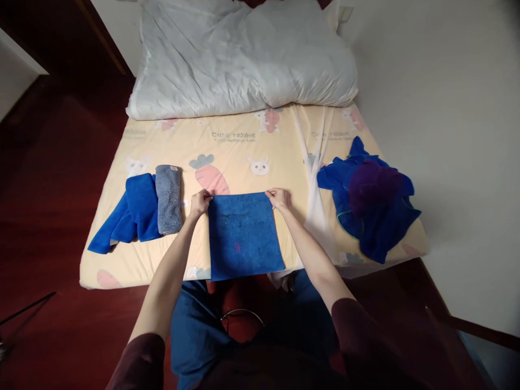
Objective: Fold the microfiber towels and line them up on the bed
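A blue cloth [246, 235] lies spread out at the front edge of the bed, its near side reaching the edge. My left hand [200, 203] pinches its far left corner, and my right hand [278, 199] pinches the far right corner. Left of the cloth, folded blue cloths [142, 208] lie beside a rolled or folded grey cloth [169, 199]. On the right is a loose heap of blue cloths [382, 227] with a purple cloth [371, 187] on top.
The bed has a yellow sheet [231, 157] with rabbit and carrot prints. A bulky white quilt [244, 59] covers its far part. A white wall [442, 135] stands on the right, and dark red floor [52, 189] shows on the left.
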`<state>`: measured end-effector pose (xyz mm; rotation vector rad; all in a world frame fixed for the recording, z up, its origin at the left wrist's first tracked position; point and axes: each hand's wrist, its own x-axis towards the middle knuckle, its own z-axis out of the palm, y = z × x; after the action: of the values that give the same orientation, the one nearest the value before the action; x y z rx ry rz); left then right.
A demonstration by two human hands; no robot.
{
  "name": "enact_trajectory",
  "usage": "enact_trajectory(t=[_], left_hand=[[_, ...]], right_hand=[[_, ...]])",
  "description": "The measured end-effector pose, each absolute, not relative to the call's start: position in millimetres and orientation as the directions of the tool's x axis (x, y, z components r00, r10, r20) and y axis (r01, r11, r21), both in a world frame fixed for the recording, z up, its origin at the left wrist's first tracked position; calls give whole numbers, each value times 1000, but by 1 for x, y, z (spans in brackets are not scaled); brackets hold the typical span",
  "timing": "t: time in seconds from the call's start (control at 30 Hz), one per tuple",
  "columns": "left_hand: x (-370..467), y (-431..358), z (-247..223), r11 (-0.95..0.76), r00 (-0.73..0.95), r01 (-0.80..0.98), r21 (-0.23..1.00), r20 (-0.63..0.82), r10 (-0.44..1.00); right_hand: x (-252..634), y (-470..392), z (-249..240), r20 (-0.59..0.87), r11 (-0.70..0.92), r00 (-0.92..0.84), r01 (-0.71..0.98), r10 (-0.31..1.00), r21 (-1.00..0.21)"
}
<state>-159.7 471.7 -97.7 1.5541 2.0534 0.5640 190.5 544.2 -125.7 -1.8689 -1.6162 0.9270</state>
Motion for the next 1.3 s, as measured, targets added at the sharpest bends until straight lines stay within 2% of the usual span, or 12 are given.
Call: enact_trajectory(t=[0.1, 0.2, 0.3, 0.4, 0.47, 0.63, 0.77, 0.83, 0.9, 1.1, 1.2, 1.3], left_hand=[[-152, 490, -94, 280, -275, 745, 606, -103, 956], [-130, 494, -93, 221, -270, 816, 534, 16, 963], [-101, 475, -101, -3, -73, 889, 459, 147, 986], [-83, 452, -116, -138, 88, 867, 478, 126, 988], [-84, 445, -125, -103, 65, 861, 499, 94, 993], [-104, 438, -122, 33, -71, 862, 505, 56, 996], [-102, 365, -102, -28, -22, 866, 499, 93, 995], [-95, 300, -99, -123, 92, 854, 506, 84, 992], [-90, 231, -100, -155, 159, 846, 510, 34, 987], [-103, 78, -122, 102, -107, 883, 457, -16, 994], [-104, 41, -134, 203, -225, 861, 466, -7, 974], [-97, 22, -140, 191, -242, 851, 488, 42, 969]], right_hand=[[192, 553, -120, -145, -185, 118, 728, 982, -660], [181, 547, -110, -17, -37, 33, 844, 999, -535], [162, 519, -109, 166, 265, -213, 870, 963, -416], [153, 490, -121, 142, 501, -486, 782, 863, -371], [158, 485, -131, 79, 477, -484, 800, 872, -364], [185, 500, -116, 9, 166, -173, 929, 985, -329], [195, 435, -77, 115, 396, -381, 853, 918, -339], [204, 370, -70, 81, 528, -541, 761, 837, -378], [221, 305, -76, -9, 549, -612, 717, 791, -430], [274, 193, -118, 22, 253, -287, 801, 958, -543], [272, 171, -132, 92, 106, -59, 744, 994, -660], [256, 153, -145, 151, 39, 123, 635, 981, -772]])
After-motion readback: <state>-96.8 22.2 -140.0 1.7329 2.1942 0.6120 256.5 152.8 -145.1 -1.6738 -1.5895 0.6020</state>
